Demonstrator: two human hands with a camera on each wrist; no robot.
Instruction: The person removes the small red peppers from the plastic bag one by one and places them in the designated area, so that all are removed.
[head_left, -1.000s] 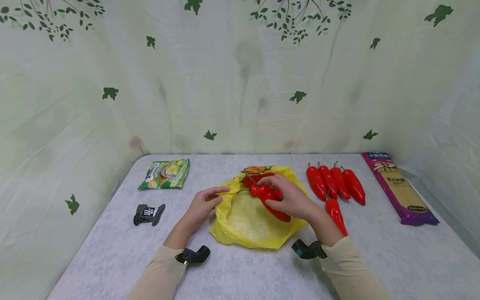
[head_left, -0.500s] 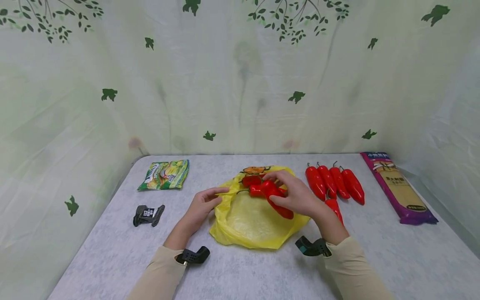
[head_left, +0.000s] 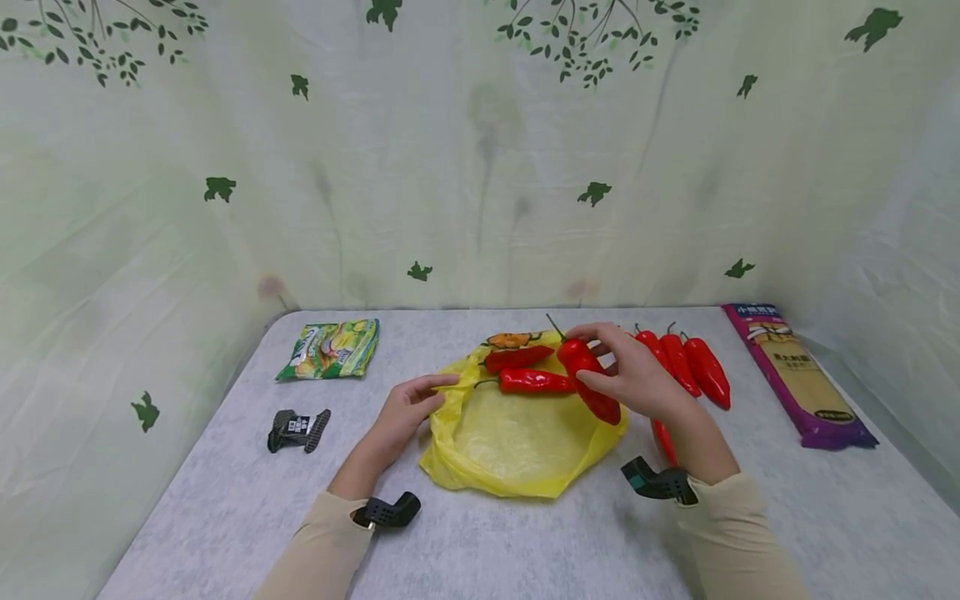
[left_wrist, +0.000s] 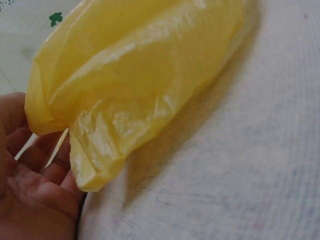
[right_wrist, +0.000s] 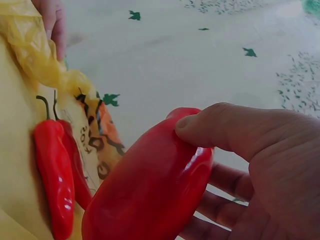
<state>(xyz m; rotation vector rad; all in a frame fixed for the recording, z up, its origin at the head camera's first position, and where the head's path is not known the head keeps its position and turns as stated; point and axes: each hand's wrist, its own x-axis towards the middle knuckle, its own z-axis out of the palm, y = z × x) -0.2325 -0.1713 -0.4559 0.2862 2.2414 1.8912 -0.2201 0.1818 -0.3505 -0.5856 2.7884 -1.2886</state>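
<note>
A red pepper point(right_wrist: 150, 175) is held up above the right side of a yellow bag point(head_left: 510, 450).
On the left, the left hand point(head_left: 407, 410) pinches the bag's edge; the bag looks thin, light and floppy, so its edge seems a good place to hold. Two more peppers point(head_left: 535, 382) lie in its open mouth, near the back. On the right, the right hand point(head_left: 637, 367) has its thumb and fingers around the held pepper. It looks light and firm, but its shiny skin may be slippery. Best grab its fat part, not the thin stem point(head_left: 555, 327).
</note>
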